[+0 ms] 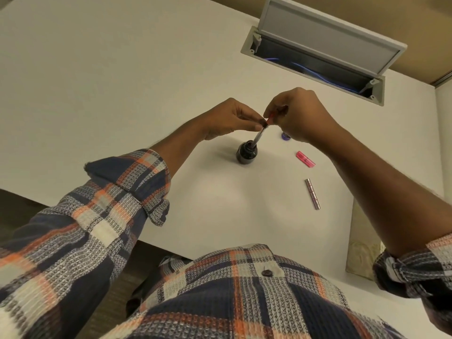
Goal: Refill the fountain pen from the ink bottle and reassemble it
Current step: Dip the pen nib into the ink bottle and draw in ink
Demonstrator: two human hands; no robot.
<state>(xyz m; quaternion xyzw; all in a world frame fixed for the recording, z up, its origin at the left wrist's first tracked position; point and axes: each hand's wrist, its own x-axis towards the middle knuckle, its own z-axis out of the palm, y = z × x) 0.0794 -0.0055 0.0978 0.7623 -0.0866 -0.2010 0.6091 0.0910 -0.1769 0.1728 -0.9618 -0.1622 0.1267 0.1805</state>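
A dark ink bottle [247, 154] stands open on the white table [122, 94]. The pen's clear front section with its converter [258, 137] leans tip-down in the bottle's mouth. My left hand [232, 118] pinches the upper part of the converter. My right hand [298, 113] pinches the red knob at its top end. A pink pen part [305, 158] lies to the right of the bottle. A metallic pen barrel [312, 194] lies nearer to me on the right. The purple bottle cap [285, 136] shows partly under my right hand.
An open cable hatch [315, 55] with a raised grey lid is set into the table at the back right. The table's near edge runs along my plaid shirt, and a second surface adjoins on the right.
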